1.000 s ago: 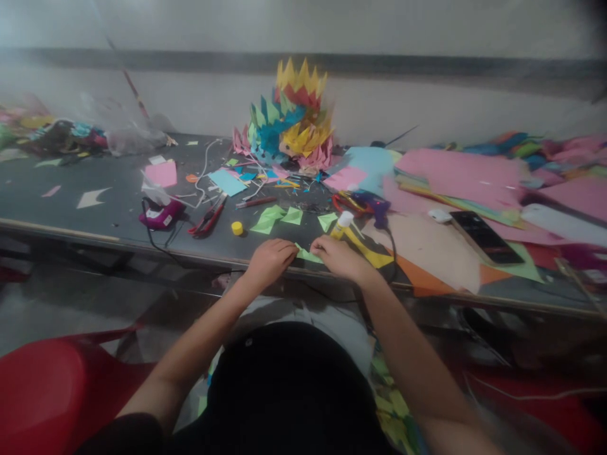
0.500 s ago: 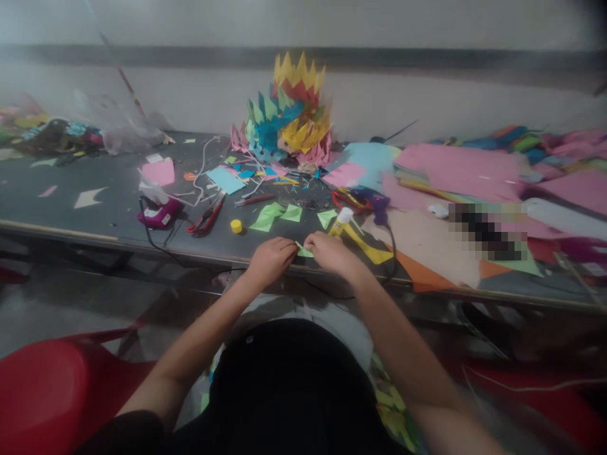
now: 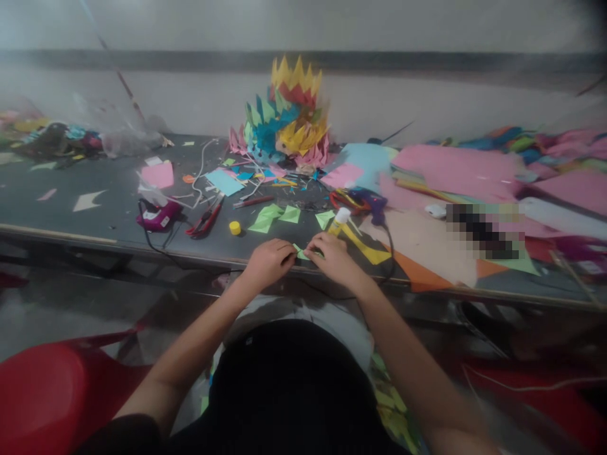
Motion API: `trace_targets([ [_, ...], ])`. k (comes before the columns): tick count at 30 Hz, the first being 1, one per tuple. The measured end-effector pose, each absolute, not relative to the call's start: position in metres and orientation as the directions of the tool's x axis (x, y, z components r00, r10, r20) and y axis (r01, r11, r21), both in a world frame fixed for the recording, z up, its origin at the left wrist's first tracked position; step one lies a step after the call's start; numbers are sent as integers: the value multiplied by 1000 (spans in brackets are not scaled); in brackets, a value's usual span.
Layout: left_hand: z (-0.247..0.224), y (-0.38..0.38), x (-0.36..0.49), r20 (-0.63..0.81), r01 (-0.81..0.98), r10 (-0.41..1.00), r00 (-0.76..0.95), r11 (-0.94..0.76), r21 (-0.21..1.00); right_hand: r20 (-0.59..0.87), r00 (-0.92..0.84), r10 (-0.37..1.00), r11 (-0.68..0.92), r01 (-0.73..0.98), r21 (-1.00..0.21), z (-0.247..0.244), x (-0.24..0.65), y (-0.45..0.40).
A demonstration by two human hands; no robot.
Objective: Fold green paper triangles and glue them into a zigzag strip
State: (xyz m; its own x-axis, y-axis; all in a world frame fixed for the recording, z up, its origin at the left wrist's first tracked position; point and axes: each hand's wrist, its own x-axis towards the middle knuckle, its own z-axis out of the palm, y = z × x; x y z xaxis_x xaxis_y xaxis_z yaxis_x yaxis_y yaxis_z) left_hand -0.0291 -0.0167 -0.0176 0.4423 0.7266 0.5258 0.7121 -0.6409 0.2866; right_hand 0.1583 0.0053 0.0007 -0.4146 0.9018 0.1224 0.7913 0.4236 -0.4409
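Between my two hands, near the table's front edge, is a small piece of light green paper (image 3: 302, 253). My left hand (image 3: 271, 262) pinches its left side, and the fingertips of my right hand (image 3: 331, 254) close on its right side. Just beyond my hands lie folded green pieces (image 3: 267, 218) and another green piece (image 3: 325, 218). A glue stick (image 3: 339, 221) with a white end touches or nearly touches the back of my right hand. Its yellow cap (image 3: 235, 227) sits to the left.
A colourful folded-paper construction (image 3: 289, 120) stands at the back. Red-handled pliers (image 3: 206, 219), a purple device (image 3: 159, 216) with a cable, and a purple glue gun (image 3: 374, 203) lie around. Large pink sheets (image 3: 455, 167) cover the right side. A red stool (image 3: 47, 392) is at lower left.
My right hand's fingers have shifted a little on the green paper and spread slightly. The whole view has moved slightly.
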Motion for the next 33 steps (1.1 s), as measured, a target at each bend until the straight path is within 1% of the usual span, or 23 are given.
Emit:
trace_targets([
  [5, -20, -16, -31, 540, 689, 707, 457, -665, 287, 157, -386, 909, 413, 785, -461, -7, 157, 7],
  [11, -21, -16, -31, 553, 679, 695, 461, -677, 284, 150, -362, 920, 388, 789, -477, -8, 156, 7],
  [24, -24, -13, -36, 554, 658, 677, 485, -700, 279, 174, -354, 919, 391, 751, -532, -8, 159, 6],
  [33, -23, -13, -36, 555, 650, 670, 493, -708, 276, 205, -322, 924, 382, 771, -509, -13, 155, 9],
])
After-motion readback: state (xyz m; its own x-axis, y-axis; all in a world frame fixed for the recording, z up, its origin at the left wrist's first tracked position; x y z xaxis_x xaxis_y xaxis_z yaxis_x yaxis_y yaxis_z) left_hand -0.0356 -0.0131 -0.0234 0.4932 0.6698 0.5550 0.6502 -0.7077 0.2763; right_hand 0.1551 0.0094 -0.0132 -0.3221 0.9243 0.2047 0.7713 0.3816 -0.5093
